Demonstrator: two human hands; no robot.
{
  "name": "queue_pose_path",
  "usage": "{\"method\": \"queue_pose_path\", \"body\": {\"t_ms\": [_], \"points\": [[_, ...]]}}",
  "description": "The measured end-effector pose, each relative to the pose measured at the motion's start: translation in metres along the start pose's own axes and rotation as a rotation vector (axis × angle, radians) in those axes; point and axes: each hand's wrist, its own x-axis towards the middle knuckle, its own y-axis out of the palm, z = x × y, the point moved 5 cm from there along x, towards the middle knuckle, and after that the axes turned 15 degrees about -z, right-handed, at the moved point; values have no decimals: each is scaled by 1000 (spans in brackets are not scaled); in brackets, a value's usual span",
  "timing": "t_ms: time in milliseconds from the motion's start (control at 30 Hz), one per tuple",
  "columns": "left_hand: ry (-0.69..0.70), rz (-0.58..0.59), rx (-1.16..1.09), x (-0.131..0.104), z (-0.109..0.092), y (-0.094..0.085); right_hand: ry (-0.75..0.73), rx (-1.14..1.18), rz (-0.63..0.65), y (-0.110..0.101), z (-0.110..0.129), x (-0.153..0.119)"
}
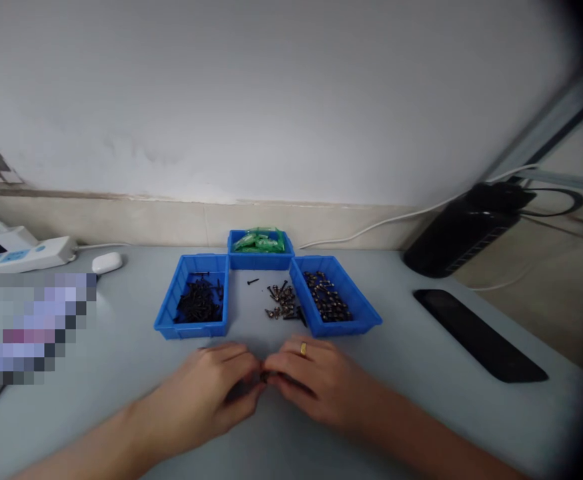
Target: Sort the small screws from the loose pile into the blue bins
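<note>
My left hand (221, 383) and my right hand (321, 383) meet fingertip to fingertip just in front of the blue trays. Both are closed in a pinch around a small dark piece (263, 377), mostly covered by the fingers, so its kind is unclear. A ring sits on a right finger. Beyond my hands, a loose pile of small screws and shiny metal parts (282, 300) lies on the table, with one dark screw (253, 281) apart from it. The left blue tray (191, 330) holds black screws (199, 301); the right blue tray (364, 313) holds shiny small metal parts (329, 297).
A third blue tray (261, 263) with green plastic packets (259, 241) stands against the wall. To the right are a black bottle (464, 230) and a flat black object (479, 333). At left lie a white earbud case (107, 263), a power strip (46, 253) and a blurred-out item (26, 330).
</note>
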Motion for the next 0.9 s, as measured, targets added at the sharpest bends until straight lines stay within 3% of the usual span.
{"method": "queue_pose_path", "body": {"t_ms": [367, 500, 767, 900], "points": [[-46, -18, -26, 0, 3, -2, -144, -151, -5, 0, -2, 0], [-24, -28, -15, 1, 4, -3, -64, -86, 20, 2, -6, -1], [49, -166, -36, -3, 2, -8, 167, 104, 58, 8, -12, -4], [61, -164, -105, -2, -2, -11, 229, 184, 98, 12, -11, -4]]}}
